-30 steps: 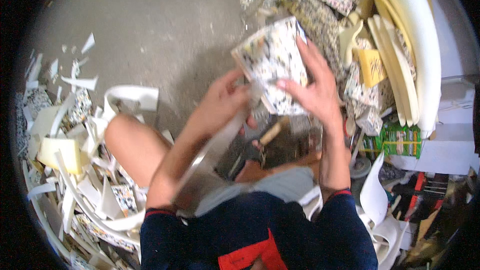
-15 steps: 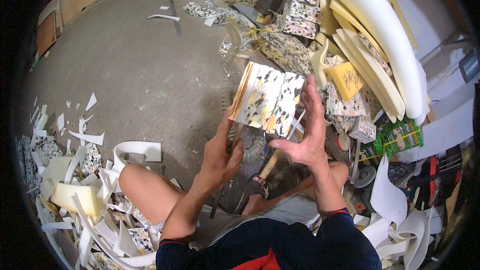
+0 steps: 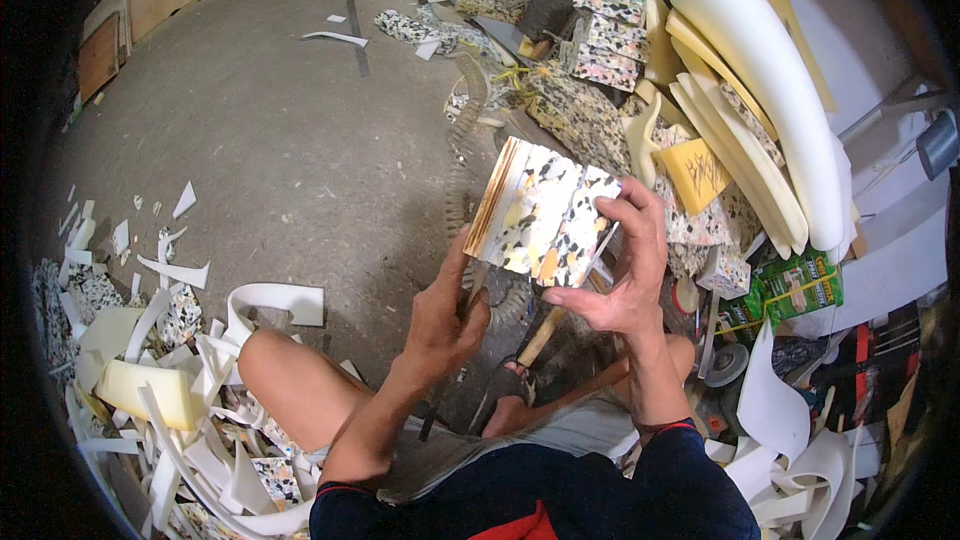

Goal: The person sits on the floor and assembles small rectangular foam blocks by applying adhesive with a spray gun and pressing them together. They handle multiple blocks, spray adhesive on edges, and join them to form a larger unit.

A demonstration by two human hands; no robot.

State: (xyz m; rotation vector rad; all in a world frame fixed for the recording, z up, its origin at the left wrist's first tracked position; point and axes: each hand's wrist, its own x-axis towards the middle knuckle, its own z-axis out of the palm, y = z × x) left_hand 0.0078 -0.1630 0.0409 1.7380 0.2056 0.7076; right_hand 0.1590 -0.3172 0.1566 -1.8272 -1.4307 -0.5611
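Note:
A speckled multicoloured foam block (image 3: 545, 212) with a pale, brown-edged side is held up in front of me. My right hand (image 3: 622, 265) grips it from the right, fingers over its top edge. My left hand (image 3: 443, 315) is under its lower left corner, thumb up against the block, and closed round a thin dark blade-like tool (image 3: 447, 365) that runs down toward my lap. Below the hands a wooden handle (image 3: 540, 337) lies on the floor near my foot.
White foam offcuts (image 3: 180, 380) are heaped by my left knee. A pile of speckled foam blocks (image 3: 590, 110) and long white foam pieces (image 3: 760, 70) fills the right. A green packet (image 3: 795, 285) lies at right. Concrete floor (image 3: 280, 140) stretches ahead.
The block has been turned and lowered slightly, now showing its speckled face and brown-edged side. My head has tipped up, showing more floor ahead. Both hands stay on the block.

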